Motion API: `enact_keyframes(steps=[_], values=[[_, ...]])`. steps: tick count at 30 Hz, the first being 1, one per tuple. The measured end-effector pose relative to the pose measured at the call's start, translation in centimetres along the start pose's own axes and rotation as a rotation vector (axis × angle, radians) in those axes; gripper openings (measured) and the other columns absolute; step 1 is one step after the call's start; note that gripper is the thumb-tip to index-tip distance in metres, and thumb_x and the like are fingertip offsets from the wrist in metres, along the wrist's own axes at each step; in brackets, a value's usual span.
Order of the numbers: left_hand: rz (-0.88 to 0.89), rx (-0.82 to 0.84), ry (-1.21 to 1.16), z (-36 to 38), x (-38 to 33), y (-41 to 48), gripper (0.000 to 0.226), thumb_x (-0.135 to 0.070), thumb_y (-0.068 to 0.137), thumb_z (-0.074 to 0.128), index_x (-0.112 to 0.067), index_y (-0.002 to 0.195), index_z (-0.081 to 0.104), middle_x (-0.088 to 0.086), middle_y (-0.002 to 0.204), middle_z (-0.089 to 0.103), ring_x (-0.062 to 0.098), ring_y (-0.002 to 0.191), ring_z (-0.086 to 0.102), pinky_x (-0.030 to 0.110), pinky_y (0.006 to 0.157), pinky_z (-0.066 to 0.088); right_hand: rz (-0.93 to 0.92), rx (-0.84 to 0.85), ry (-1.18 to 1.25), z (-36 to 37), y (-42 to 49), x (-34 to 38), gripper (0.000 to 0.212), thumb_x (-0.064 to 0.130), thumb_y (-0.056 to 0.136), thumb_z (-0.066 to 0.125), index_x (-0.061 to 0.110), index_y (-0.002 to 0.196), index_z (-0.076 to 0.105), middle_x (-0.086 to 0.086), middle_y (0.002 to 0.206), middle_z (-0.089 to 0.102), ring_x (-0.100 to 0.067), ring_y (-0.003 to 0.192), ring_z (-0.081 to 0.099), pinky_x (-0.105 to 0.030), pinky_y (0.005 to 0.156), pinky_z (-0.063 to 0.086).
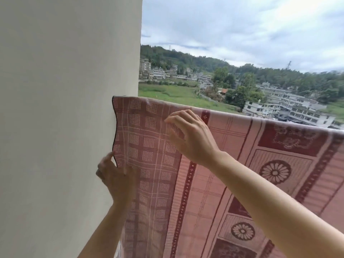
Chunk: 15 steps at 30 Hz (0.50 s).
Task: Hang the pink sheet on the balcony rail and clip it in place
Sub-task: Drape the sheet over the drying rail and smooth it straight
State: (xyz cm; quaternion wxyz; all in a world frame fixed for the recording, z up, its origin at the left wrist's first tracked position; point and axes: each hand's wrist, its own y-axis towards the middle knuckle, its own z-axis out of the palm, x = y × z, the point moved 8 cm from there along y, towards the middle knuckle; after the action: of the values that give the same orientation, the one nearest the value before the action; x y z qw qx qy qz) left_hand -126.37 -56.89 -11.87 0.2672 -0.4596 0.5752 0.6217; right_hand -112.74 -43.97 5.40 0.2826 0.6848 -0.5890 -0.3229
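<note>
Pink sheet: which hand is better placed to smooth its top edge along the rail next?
Probably the right hand: it hovers open just below the top fold of the pink sheet. The left hand is lower, pinching the side edge by the wall.

The sheet (232, 164) is draped over the rail, which is hidden beneath its top fold, and hangs down on the near side. Its left edge lies just beside the wall (65, 108), which fills the left of the view. The left hand (116, 175) is placed at that left edge, partly behind the cloth. The right hand (189, 135) is held before the sheet, near its top left corner. Fields and buildings (290, 107) are seen far behind the rail.
</note>
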Motion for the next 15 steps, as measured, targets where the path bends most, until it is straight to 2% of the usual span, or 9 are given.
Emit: enact_keyframes(steps=[1,3,5,7,10,13,15], values=[[0.117,-0.019,0.009,0.3,-2.2,-1.3,0.045,-0.027,0.086,0.062,-0.007,0.124,0.048,0.014,0.129,0.047,0.027,0.121,0.039,0.039,0.099,0.037,0.036,-0.005,0.027,-0.6,-1.9,-0.8,0.022,0.019,0.09,0.058,0.007,0.107,0.067,-0.004,0.106,0.068,-0.02,0.101,0.061,-0.036,0.084,0.053],[0.257,0.051,-0.042,2.0,-5.7,-4.9,0.047,-0.009,0.082,0.064,-0.008,0.126,0.046,0.007,0.133,0.038,0.019,0.12,0.034,0.034,0.095,0.036,0.127,0.004,0.051,-1.9,-6.2,-2.8,0.018,0.012,0.088,0.061,0.005,0.103,0.068,-0.004,0.102,0.068,-0.02,0.097,0.061,-0.035,0.081,0.054],[0.368,0.216,-0.127,4.6,-8.6,-9.5,0.053,0.008,0.076,0.06,-0.014,0.121,0.043,0.001,0.128,0.033,0.013,0.117,0.031,0.036,0.096,0.037,0.235,0.035,0.061,-3.6,-11.0,-5.0,0.018,0.011,0.087,0.063,0.005,0.104,0.067,-0.005,0.103,0.068,-0.02,0.099,0.062,-0.036,0.085,0.054],[0.476,0.382,-0.175,7.6,-11.2,-15.0,0.054,0.012,0.072,0.054,-0.017,0.116,0.044,0.001,0.124,0.034,0.012,0.116,0.032,0.043,0.098,0.041,0.339,0.07,0.038,-6.1,-16.3,-7.5,0.021,0.011,0.087,0.064,0.004,0.107,0.067,-0.006,0.105,0.068,-0.02,0.102,0.063,-0.036,0.088,0.054],[0.485,0.571,-0.229,12.0,-14.7,-24.0,0.049,0.014,0.071,0.056,-0.015,0.111,0.051,0.0,0.121,0.037,0.012,0.115,0.033,0.033,0.098,0.036,0.525,0.106,-0.008,-11.3,-24.7,-11.5,0.025,0.012,0.086,0.065,0.006,0.11,0.067,-0.005,0.108,0.068,-0.02,0.1,0.063,-0.036,0.087,0.054],[0.531,0.713,-0.285,15.3,-19.5,-33.9,0.035,0.001,0.075,0.049,-0.017,0.104,0.055,-0.004,0.116,0.043,0.015,0.115,0.04,0.031,0.1,0.036,0.698,0.12,-0.066,-18.0,-33.9,-15.2,0.026,0.02,0.088,0.061,0.011,0.112,0.065,-0.001,0.109,0.066,-0.018,0.1,0.062,-0.035,0.082,0.054],[0.456,0.813,-0.33,17.6,-22.2,-40.5,0.036,0.007,0.072,0.048,-0.019,0.097,0.056,-0.004,0.111,0.047,0.013,0.113,0.042,0.03,0.1,0.037,0.79,0.125,-0.112,-22.9,-40.2,-17.2,0.025,0.022,0.089,0.06,0.012,0.111,0.064,0.001,0.107,0.066,-0.016,0.095,0.062,-0.032,0.078,0.053]])
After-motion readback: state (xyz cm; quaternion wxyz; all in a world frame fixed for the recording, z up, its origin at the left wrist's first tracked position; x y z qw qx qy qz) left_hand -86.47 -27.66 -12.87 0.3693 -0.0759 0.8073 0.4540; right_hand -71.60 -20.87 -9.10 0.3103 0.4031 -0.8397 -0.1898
